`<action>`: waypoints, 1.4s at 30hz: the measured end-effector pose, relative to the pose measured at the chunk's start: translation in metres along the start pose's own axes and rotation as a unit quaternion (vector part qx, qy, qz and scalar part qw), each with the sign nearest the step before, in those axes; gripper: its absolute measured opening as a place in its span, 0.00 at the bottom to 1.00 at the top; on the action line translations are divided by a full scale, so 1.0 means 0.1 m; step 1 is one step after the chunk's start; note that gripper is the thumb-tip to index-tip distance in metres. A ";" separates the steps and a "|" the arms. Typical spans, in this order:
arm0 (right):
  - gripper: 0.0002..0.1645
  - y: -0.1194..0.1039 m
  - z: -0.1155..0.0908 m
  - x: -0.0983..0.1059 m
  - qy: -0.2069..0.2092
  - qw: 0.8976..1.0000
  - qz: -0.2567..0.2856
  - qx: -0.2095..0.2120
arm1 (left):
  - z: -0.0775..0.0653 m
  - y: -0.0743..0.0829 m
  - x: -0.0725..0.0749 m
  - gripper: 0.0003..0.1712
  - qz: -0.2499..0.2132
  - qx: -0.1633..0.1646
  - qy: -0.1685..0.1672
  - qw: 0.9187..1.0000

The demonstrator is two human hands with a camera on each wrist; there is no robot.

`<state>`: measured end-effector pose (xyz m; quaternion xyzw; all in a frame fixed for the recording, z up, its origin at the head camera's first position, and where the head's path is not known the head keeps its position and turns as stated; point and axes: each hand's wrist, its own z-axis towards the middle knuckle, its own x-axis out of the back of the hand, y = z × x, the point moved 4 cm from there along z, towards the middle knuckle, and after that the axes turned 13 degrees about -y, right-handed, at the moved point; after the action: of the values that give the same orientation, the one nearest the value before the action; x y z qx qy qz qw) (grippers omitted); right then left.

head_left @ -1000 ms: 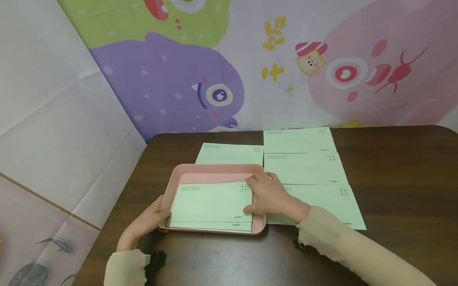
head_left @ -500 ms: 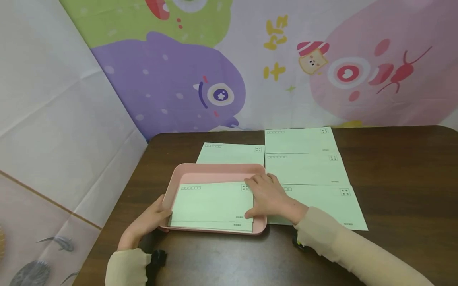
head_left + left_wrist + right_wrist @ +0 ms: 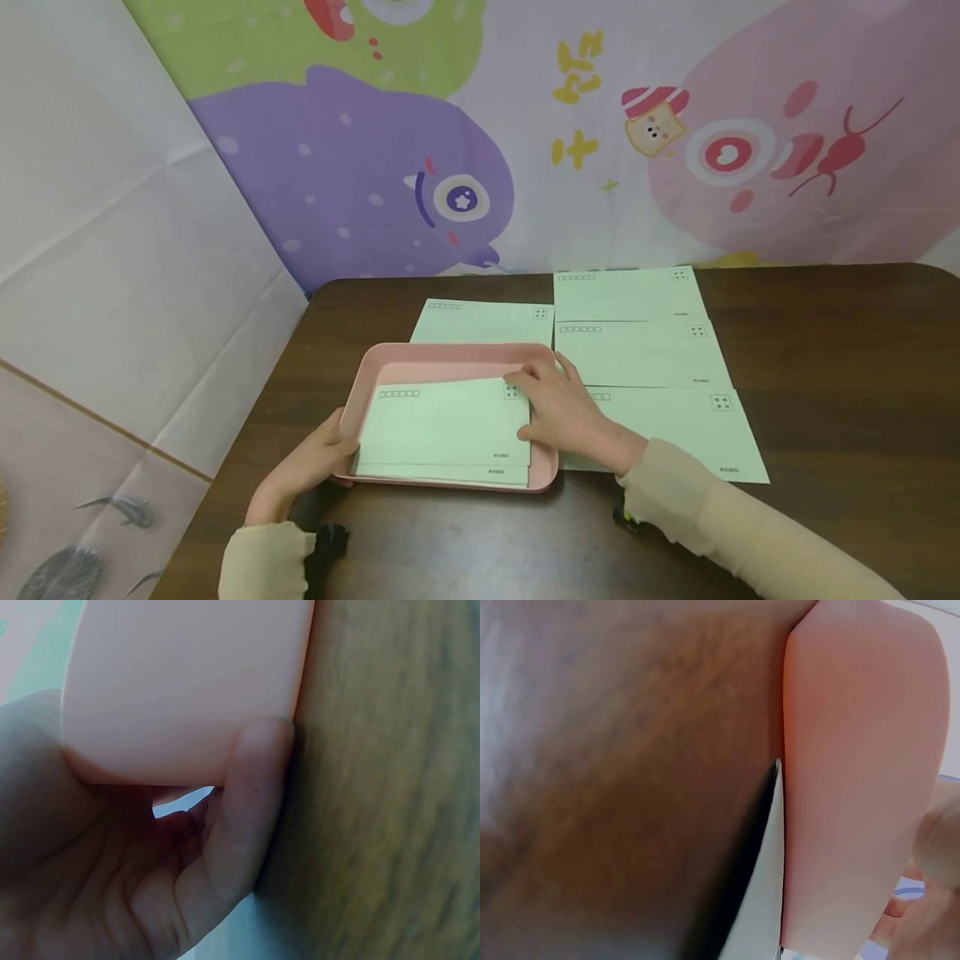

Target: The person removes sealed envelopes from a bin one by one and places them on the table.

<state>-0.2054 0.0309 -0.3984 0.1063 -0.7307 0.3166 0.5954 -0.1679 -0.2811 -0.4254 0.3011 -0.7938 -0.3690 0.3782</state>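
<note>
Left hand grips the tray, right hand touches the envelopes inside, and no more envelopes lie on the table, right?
Not the last part: the head view shows four more envelopes on the table, one behind the tray, three to its right. The rest stands.

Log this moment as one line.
left hand: grips pink rectangular tray | right hand: touches top pale-green paper envelope in tray | envelopes outside tray: on dark brown wood-grain table
</note>
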 end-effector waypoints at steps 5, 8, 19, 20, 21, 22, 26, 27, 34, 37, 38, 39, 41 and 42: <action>0.41 -0.01 -0.01 0.01 0.020 0.999 0.044 0.008 | 0.00 0.00 -0.01 0.30 0.007 0.002 0.003 1.000; 0.45 -0.01 -0.01 0.01 0.023 0.997 0.069 0.008 | 0.00 0.00 -0.01 0.30 0.007 -0.003 0.001 1.000; 0.49 -0.02 -0.02 0.01 0.016 0.995 0.099 0.005 | 0.01 0.00 0.00 0.29 0.005 -0.014 0.000 1.000; 0.49 -0.02 -0.02 0.01 0.016 0.995 0.102 0.005 | 0.01 0.00 0.00 0.29 0.005 -0.014 -0.001 1.000; 0.49 -0.02 -0.02 0.01 0.017 0.994 0.106 0.004 | 0.01 0.00 -0.01 0.30 0.005 -0.014 -0.002 1.000; 0.48 -0.02 -0.02 0.01 0.017 0.994 0.111 0.002 | 0.00 0.00 -0.01 0.30 0.005 -0.013 -0.002 1.000; 0.42 -0.02 -0.02 0.01 0.017 0.991 0.130 -0.012 | 0.00 0.01 -0.01 0.34 0.005 -0.010 -0.005 1.000; 0.40 -0.02 -0.02 0.01 0.017 0.991 0.134 -0.015 | 0.00 0.01 -0.01 0.34 0.005 -0.010 -0.005 1.000; 0.19 0.00 -0.02 0.01 0.015 0.986 0.163 -0.031 | 0.01 0.02 -0.01 0.32 -0.001 -0.012 0.000 1.000; 0.12 0.00 -0.03 0.01 0.018 0.982 0.185 -0.028 | 0.01 0.01 -0.01 0.32 -0.001 -0.013 0.000 1.000; 0.10 0.00 -0.04 0.01 0.020 0.981 0.192 -0.025 | 0.01 0.01 -0.01 0.32 0.001 -0.012 0.002 1.000; 0.09 0.00 -0.04 0.01 0.021 0.980 0.198 -0.023 | 0.01 0.01 -0.01 0.31 0.002 -0.011 0.003 1.000; 0.08 0.01 -0.06 0.02 0.019 0.975 0.219 -0.020 | 0.01 0.00 -0.01 0.31 0.004 -0.009 0.004 1.000; 0.08 0.01 -0.07 0.02 0.018 0.973 0.229 -0.018 | 0.01 0.00 -0.01 0.32 0.005 -0.007 0.006 1.000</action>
<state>-0.2012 0.0363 -0.3960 -0.0799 -0.7306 0.4334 0.5216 -0.1688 -0.2800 -0.4260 0.2966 -0.7904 -0.3713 0.3866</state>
